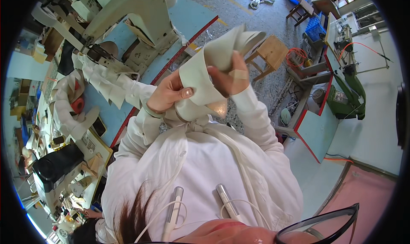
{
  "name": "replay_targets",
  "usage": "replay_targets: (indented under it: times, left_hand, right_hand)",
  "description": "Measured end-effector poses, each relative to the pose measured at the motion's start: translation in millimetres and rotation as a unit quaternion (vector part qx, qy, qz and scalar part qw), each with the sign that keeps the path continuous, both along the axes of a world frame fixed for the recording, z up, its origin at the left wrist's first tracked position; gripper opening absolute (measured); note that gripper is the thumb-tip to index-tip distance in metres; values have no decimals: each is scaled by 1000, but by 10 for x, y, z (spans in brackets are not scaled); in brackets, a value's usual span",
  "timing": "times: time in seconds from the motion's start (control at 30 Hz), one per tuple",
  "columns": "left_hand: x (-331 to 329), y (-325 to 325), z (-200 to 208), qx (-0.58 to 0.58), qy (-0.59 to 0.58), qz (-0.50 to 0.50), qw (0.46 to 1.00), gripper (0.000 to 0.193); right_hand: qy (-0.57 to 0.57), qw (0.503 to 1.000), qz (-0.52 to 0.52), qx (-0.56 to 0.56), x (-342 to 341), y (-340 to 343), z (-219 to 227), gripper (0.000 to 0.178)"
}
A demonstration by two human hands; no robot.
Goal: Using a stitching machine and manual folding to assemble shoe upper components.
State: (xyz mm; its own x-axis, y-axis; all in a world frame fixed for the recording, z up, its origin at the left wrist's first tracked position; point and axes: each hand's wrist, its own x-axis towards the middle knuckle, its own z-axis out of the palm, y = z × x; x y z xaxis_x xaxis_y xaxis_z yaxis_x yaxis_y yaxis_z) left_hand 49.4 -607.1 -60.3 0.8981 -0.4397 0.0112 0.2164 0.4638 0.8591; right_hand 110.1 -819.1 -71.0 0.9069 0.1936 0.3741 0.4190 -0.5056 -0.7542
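Observation:
A stack of white, curved flat pieces (194,79), leather-like or stiff fabric, is held up in front of my chest. My left hand (168,92) grips its near left side, thumb pressed on the outer face. On the other side, my right hand (232,75) closes on the bent pieces; it is slightly blurred, and part of its grip is hidden. A strip of tape wraps one of its fingers. The upper ends of the pieces fan out above that hand. Below, a pale brown corner shows at the stack's lower edge.
A beige sewing machine (145,20) stands on a light blue table (192,13) at left. A chain of white pieces (102,81) trails from it, near a phone (99,126). A wooden stool (270,54) and a green machine (348,94) are on the right.

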Motion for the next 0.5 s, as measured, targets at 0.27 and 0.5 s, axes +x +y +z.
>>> replay_targets:
  times: [0.27, 0.5]
  left_hand:
    - [70, 173, -38, 160, 19, 17, 987, 52]
    - [208, 76, -176, 328, 58, -13, 943, 48]
  right_hand:
    - [455, 781, 252, 347, -16, -51, -118, 56]
    - [118, 989, 45, -78, -289, 286, -144, 61]
